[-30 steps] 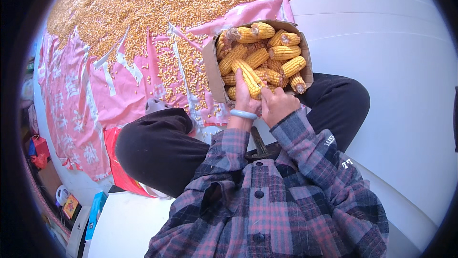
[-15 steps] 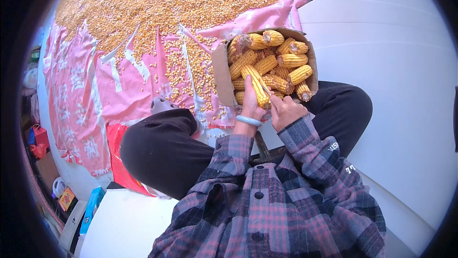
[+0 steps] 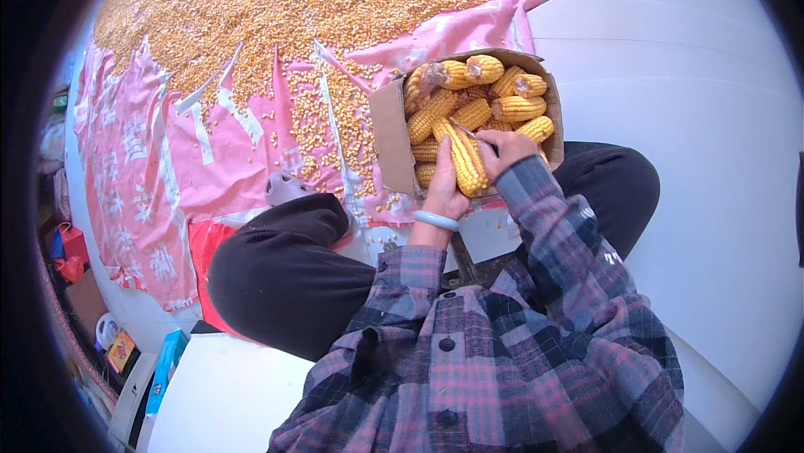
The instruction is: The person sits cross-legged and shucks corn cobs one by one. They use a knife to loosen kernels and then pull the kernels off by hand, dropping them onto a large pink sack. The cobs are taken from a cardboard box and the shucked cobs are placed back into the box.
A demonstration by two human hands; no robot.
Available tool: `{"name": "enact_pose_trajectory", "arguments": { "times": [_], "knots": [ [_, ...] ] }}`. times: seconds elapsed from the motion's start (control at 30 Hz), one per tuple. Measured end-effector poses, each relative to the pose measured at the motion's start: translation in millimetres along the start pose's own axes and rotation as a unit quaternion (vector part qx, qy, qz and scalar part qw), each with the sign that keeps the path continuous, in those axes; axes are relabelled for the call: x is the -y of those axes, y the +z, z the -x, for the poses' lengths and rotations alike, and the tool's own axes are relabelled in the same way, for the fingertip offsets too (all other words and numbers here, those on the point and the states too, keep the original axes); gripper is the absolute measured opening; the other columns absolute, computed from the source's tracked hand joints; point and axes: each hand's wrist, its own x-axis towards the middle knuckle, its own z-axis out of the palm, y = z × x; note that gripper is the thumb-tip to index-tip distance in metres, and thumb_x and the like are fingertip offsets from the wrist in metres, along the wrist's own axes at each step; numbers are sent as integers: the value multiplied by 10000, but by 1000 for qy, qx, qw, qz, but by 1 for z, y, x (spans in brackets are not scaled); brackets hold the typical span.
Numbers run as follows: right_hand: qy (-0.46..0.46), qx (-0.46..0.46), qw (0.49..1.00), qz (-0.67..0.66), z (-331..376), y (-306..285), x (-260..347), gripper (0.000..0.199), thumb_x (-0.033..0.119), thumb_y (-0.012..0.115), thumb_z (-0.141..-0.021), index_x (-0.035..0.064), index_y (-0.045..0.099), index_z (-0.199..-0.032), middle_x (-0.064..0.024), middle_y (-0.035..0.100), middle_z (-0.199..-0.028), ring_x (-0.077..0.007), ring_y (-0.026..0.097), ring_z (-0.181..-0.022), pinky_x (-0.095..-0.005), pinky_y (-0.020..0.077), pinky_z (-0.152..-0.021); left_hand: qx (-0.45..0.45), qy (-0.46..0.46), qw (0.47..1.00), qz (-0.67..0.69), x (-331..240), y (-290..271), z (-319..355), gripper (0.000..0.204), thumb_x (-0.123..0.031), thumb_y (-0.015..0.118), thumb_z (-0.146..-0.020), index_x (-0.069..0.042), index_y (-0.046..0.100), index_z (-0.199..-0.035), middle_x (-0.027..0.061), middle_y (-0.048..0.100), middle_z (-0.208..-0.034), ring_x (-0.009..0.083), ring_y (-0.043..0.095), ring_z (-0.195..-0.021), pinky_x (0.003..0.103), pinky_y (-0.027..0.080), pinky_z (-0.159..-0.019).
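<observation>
A yellow corn cob (image 3: 469, 165) lies in my left hand (image 3: 445, 191), its fingers closed around the lower left side. A dark groove runs lengthwise along the cob, where kernels are gone. My right hand (image 3: 507, 151) is closed on a thin pointed metal tool (image 3: 466, 129), with its tip at the cob's upper end; its handle is hidden in the fist. Directly beyond both hands, a cardboard box (image 3: 391, 136) between my legs holds several more corn cobs (image 3: 518, 108), mostly with their kernels on.
Loose corn kernels (image 3: 318, 1) cover much of a pink cloth (image 3: 126, 202) ahead and to the left. White panels (image 3: 670, 118) extend along the right. Below my left knee sits a white flat surface (image 3: 226, 390). Bags and boxes (image 3: 121, 351) line the far left edge.
My right hand has moved up and slightly right, bringing the tool from the cob's middle to its upper end. The groove in the cob shows more plainly. My left hand keeps its hold.
</observation>
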Motion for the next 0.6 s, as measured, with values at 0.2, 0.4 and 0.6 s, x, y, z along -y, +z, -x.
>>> {"name": "enact_pose_trajectory", "arguments": {
  "times": [0.2,0.4,0.6],
  "knots": [
    [-3,-35,999,7,72,-49,4,152,124,634,-781,61,671,-915,-150,632,-733,-302,623,-668,-354,499,-617,32,14,998,48,-10,-8,0,497,-478,372,-936,-52,480,-1170,125,604,-1002,244,603,-898,380,514,-812],
    [-56,-73,996,-4,118,-60,9,159,149,640,-773,119,659,-927,-104,568,-668,-295,579,-566,-375,468,-503,18,-16,1000,-20,-14,-8,2,505,-506,442,-899,-36,495,-1075,158,606,-859,261,629,-727,384,556,-613],
    [-41,-42,998,-4,135,-71,19,195,63,644,-753,72,651,-947,-112,586,-700,-275,594,-604,-326,476,-530,-9,-33,999,-18,-10,-6,-2,525,-535,476,-873,-31,496,-1018,132,590,-797,233,615,-670,357,550,-564]
  ]
}}
